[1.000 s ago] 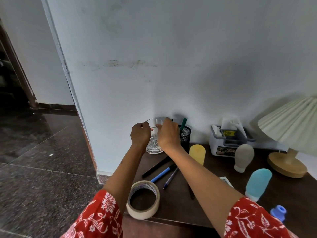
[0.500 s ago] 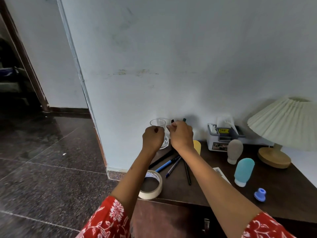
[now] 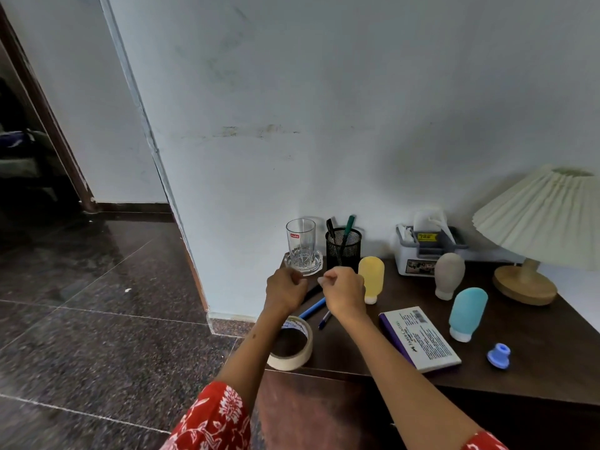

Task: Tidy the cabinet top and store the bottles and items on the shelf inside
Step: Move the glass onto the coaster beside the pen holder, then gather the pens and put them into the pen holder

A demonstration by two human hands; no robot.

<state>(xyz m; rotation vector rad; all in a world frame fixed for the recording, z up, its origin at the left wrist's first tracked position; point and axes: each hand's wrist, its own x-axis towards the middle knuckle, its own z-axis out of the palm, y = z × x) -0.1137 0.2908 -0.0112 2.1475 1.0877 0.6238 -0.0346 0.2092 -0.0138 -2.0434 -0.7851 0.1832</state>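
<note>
Two hands are hovering over the worktop [image 3: 357, 358]: your left hand [image 3: 285, 289] and right hand [image 3: 344, 289] are both curling their fingers into loose, empty fists. Just beyond your fingers, the glass [image 3: 301, 243] is standing upright; the yellow bottle [image 3: 371, 279] is standing beside your right fingers.

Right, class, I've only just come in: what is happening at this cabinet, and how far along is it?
A person in red floral sleeves is tidying a dark cabinet top. Both the left hand and right hand are loosely closed just in front of a clear glass on a glass dish, touching neither. A tape roll, pens, a box and the yellow, grey and blue bottles lie out, none yet stored.
</note>
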